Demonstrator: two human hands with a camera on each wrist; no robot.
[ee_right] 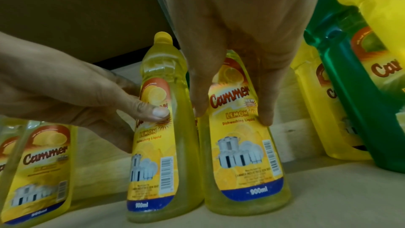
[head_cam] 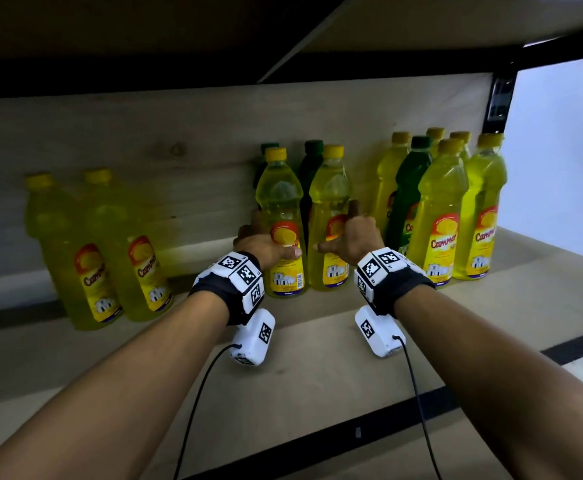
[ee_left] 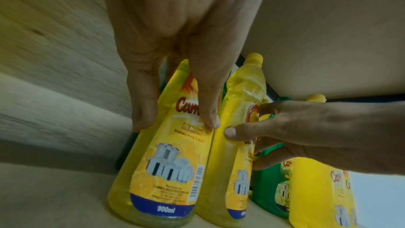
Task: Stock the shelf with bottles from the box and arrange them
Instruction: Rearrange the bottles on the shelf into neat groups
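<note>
Both hands are on the shelf (head_cam: 317, 358) at once, each wrapped around its own yellow bottle. The left hand (head_cam: 260, 240) grips the left yellow bottle (head_cam: 279, 216) at the label, thumb pressed across the front and fingers curled round the far side; in the left wrist view that thumb (ee_left: 208, 108) lies right on the lemon print while the other fingers hook the bottle's outer edge. The right hand (head_cam: 352, 233) mirrors it on the right yellow bottle (head_cam: 330, 209), thumb pointing inward across the label, fingers curled behind. In the right wrist view its fingers (ee_right: 266, 110) straddle the bottle's upper label.

The two held bottles stand upright on the shelf board, side by side and touching or very nearly so, right between the two thumbs. Directly beyond the fingertips, behind this pair, stand two dark green bottles (head_cam: 309, 164). Out past the left hand's knuckles, well apart, two more yellow bottles (head_cam: 110, 244) stand blurred near the shelf's front. Just outside the right hand's fingers is a tight cluster of bottles (head_cam: 449, 202), yellow with one green among them, close to the wrist but not touching it.
</note>
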